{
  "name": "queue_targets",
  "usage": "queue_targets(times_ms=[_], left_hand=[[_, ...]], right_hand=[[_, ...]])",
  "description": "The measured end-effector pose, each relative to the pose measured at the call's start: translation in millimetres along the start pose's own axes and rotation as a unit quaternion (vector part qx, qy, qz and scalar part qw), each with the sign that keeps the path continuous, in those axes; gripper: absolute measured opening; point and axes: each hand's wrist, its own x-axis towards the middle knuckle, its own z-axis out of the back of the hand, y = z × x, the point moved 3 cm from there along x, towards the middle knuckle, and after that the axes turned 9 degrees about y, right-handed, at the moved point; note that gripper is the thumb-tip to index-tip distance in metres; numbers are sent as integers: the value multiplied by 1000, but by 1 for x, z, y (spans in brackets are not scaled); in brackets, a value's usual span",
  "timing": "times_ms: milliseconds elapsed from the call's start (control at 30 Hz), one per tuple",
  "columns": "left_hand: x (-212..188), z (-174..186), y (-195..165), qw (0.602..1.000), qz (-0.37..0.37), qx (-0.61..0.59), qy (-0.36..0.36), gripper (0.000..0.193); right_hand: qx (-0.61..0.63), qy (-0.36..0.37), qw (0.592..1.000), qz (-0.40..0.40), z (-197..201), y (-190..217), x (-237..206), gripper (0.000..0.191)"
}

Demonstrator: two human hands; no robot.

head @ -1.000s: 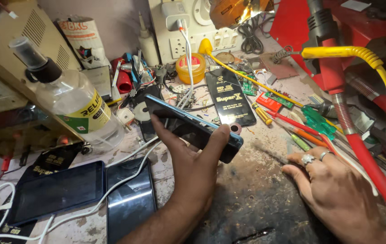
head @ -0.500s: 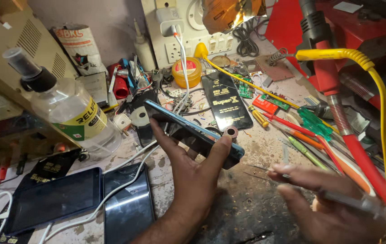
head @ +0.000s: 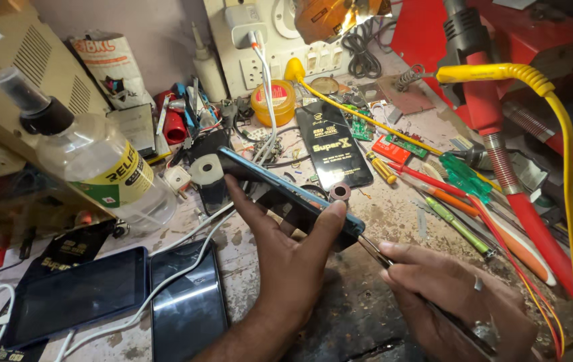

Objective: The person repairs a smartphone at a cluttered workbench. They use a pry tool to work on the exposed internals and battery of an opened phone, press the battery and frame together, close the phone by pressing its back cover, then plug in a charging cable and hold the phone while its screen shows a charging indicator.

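My left hand (head: 286, 258) grips a dark blue smartphone (head: 280, 194), holding it on edge and tilted above the workbench, thumb on one side and fingers on the other. My right hand (head: 454, 295) holds thin metal tweezers (head: 373, 251), whose tip touches the phone's lower right end. There is a ring on one finger of the right hand.
A clear plastic bottle (head: 99, 167) lies tilted at left. Two dark phones (head: 79, 291) (head: 189, 302) lie flat at lower left under a white cable (head: 166, 281). Screwdrivers (head: 454, 201), a black pouch (head: 333, 144), a yellow tin (head: 281, 102) and a red-and-yellow hose (head: 541, 221) crowd the bench.
My right hand rose from resting flat on the bench, picked up the tweezers and brought their tip to the phone's end. The left hand stayed with the phone.
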Motion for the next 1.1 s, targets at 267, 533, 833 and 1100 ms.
queue_targets(times_ms=[267, 533, 833, 1100], left_hand=[[0, 4, 12, 999, -40, -4, 22, 132], [0, 5, 9, 998, -53, 42, 11, 130], [2, 3, 5, 999, 30, 8, 9, 131], [1, 0, 1, 1000, 26, -12, 11, 133]], right_hand=[[-30, 105, 992, 59, 7, 6, 10, 25], [-23, 179, 970, -164, 12, -16, 22, 15], [133, 86, 982, -102, 9, -32, -7, 26], [261, -12, 963, -67, 5, -27, -22, 32]])
